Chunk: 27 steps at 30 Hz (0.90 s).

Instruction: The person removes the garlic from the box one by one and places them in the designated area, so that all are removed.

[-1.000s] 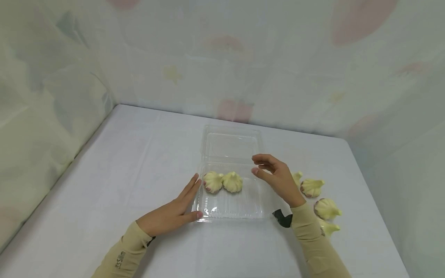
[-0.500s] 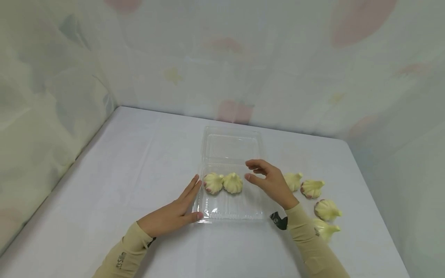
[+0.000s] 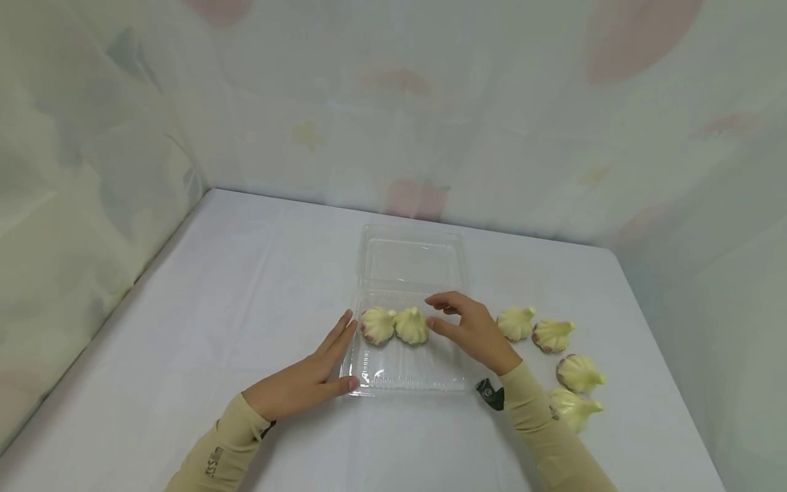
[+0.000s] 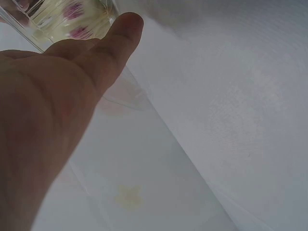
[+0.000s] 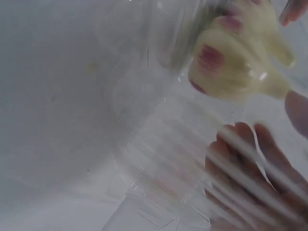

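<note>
A clear plastic clamshell container (image 3: pixel 418 369) lies with its lid (image 3: pixel 412 260) folded back on the white table. Two garlic bulbs (image 3: pixel 376 325) with purple patches sit side by side in its base, toward the left. My left hand (image 3: pixel 295 386) rests along the container's left side, fingers straight and thumb at the near corner. Over the base's right part, my right hand (image 3: pixel 476 331) hovers with loosely bent fingers and nothing held. Its thumb (image 5: pixel 297 113) comes right up to the stem of the right-hand bulb (image 5: pixel 226 62) in the right wrist view.
Several more garlic bulbs (image 3: pixel 580 373) lie in a curved row on the tabletop, right of the container; the nearest one is partly behind the right sleeve (image 3: pixel 553 424). Patterned cloth walls (image 3: pixel 393 123) enclose the table at the back and both sides.
My right hand has moved left and slightly nearer, up to the bulbs in the container. This uncovers the leftmost loose bulb. The left hand keeps its place.
</note>
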{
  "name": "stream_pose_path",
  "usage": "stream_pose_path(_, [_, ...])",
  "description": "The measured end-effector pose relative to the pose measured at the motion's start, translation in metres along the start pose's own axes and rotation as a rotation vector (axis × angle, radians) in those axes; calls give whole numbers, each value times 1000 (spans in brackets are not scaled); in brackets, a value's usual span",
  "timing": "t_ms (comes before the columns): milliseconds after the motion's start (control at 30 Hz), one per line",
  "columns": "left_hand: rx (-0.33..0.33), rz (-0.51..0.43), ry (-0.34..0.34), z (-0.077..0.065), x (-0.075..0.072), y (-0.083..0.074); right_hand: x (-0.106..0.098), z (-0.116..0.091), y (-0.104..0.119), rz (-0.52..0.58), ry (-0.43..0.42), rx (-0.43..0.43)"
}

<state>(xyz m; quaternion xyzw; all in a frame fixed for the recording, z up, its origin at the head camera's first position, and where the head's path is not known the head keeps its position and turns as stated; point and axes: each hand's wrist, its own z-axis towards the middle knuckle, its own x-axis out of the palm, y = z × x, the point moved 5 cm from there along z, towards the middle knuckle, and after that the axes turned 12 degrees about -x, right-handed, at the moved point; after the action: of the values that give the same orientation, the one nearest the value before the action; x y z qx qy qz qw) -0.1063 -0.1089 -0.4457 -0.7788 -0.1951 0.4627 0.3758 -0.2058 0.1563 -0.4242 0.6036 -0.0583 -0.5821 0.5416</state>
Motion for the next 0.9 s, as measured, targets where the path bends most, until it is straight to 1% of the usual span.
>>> stream_pose_path(200, [-8, 3, -5, 0, 0, 1, 4, 0, 0, -47, 65, 19])
stream_pose_path(367, [-6, -1, -8, -1, 1, 2, 10, 0, 1, -88, 102, -17])
stream_pose_path(500, [-2, 4, -8, -1, 2, 2, 11, 1, 2, -111, 108, -54])
stream_pose_path(633, [2, 13, -12, -1, 0, 0, 11, 2, 3, -124, 106, -65])
stream_pose_path(733, [3, 16, -11, 0, 0, 0, 11, 3, 4, -126, 102, -68])
stream_pose_path(900, [1, 10, -11, -1, -1, 0, 12, 5, 2, -116, 105, -49])
